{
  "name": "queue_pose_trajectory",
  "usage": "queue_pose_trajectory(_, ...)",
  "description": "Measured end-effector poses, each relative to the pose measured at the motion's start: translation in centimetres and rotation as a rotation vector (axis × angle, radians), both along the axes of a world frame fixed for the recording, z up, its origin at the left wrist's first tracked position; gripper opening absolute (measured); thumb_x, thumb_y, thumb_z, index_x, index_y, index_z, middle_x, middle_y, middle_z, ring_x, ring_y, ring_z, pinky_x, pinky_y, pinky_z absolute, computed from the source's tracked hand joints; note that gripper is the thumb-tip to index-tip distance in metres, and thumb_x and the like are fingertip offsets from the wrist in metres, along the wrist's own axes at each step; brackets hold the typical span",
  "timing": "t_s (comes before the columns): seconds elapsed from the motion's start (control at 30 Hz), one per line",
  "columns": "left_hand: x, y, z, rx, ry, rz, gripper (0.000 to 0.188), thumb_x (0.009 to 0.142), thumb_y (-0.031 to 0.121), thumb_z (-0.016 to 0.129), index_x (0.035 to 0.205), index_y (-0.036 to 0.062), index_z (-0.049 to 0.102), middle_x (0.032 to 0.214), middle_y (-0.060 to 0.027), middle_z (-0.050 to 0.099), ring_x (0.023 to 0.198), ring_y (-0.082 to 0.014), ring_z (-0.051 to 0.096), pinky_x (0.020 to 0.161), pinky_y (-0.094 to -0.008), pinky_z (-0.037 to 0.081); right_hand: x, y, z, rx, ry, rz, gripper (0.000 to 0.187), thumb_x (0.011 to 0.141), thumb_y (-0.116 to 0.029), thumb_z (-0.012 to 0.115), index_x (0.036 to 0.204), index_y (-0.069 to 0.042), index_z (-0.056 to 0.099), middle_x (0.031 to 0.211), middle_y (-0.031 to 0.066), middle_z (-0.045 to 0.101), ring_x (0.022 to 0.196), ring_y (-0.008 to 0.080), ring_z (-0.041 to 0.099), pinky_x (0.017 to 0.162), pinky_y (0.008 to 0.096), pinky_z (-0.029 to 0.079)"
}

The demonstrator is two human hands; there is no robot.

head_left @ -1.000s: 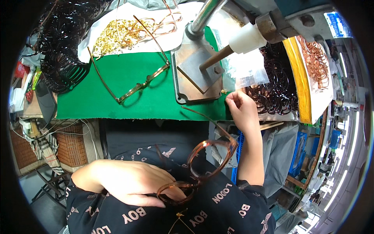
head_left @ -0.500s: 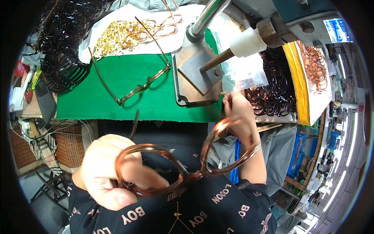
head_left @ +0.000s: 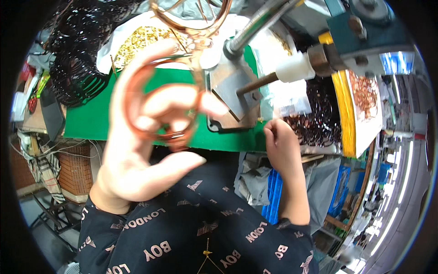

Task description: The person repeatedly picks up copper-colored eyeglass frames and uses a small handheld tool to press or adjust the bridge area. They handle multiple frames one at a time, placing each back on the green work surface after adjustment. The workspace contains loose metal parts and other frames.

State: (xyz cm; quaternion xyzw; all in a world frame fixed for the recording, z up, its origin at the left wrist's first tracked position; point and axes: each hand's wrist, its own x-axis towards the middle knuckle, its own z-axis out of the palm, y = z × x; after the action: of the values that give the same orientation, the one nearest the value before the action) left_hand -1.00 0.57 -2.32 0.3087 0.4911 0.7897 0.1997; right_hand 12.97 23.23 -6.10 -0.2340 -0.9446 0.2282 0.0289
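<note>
Raised close to the camera, my left hand [head_left: 125,171] holds a translucent brown eyeglass frame [head_left: 175,136]. Its fingers are curled around and through one rim, and the thumb sticks out below. The other rim reaches up to the top of the view; motion blurs both hand and frame. My right hand [head_left: 284,144] rests with fingers curled closed at the right end of the green mat [head_left: 89,121], beside the metal press base [head_left: 235,123]. Whatever lies inside its fingers is hidden, though a tiny gold bit [head_left: 260,120] shows beside them. The left hand mostly covers the eyeglasses lying on the mat.
A slanted metal post [head_left: 260,25] and a rod with a white collar [head_left: 292,66] rise over the base. Gold small parts [head_left: 137,43] are piled on white sheeting. Dark frames heap at the left [head_left: 75,73] and right [head_left: 321,107]; a yellow-edged box [head_left: 344,114] stands farther right.
My left hand has lifted up and forward with the brown eyeglass frame, which has turned from level to nearly upright. The right hand stays in about the same place, fingers still closed.
</note>
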Motion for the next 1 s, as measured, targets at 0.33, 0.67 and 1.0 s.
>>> queue_pose_trajectory(0.33,0.2,5.4,-3.1,0.215,0.365,-0.038,0.087,0.072,-0.012,0.062,0.139,0.01,0.011,0.136,-0.0272,0.028,0.119,-0.0324,0.044,0.073,-0.0284,0.054,-3.1,-7.7,6.5,-0.665,0.623,0.06,0.009,0.08,0.006,0.057,0.087,0.002,0.052,0.091,0.0098,0.058,0.083,0.0144,0.055,0.077,0.0243,0.043)
queue_pose_trajectory(0.67,0.8,6.3,-3.8,0.259,0.371,0.057,0.086,0.071,-0.014,0.06,0.138,0.0108,0.013,0.138,-0.0252,0.027,0.123,-0.0322,0.039,0.072,-0.0269,0.054,-3.6,-7.9,7.6,-0.278,0.596,-0.002,0.01,0.074,0.005,0.064,0.082,0.002,0.06,0.08,0.0101,0.063,0.073,0.0185,0.061,0.068,0.0259,0.047)
queue_pose_trajectory(1.0,1.5,8.6,-0.6,0.437,-0.156,-0.151,0.084,0.072,-0.014,0.057,0.137,0.0114,0.011,0.138,-0.017,0.027,0.13,-0.0261,0.029,0.09,-0.0337,0.047,-2.8,-6.3,9.1,-0.511,0.752,-0.047,0.015,0.074,0.006,0.065,0.089,0.004,0.063,0.087,0.0104,0.064,0.081,0.0165,0.06,0.074,0.0249,0.045)
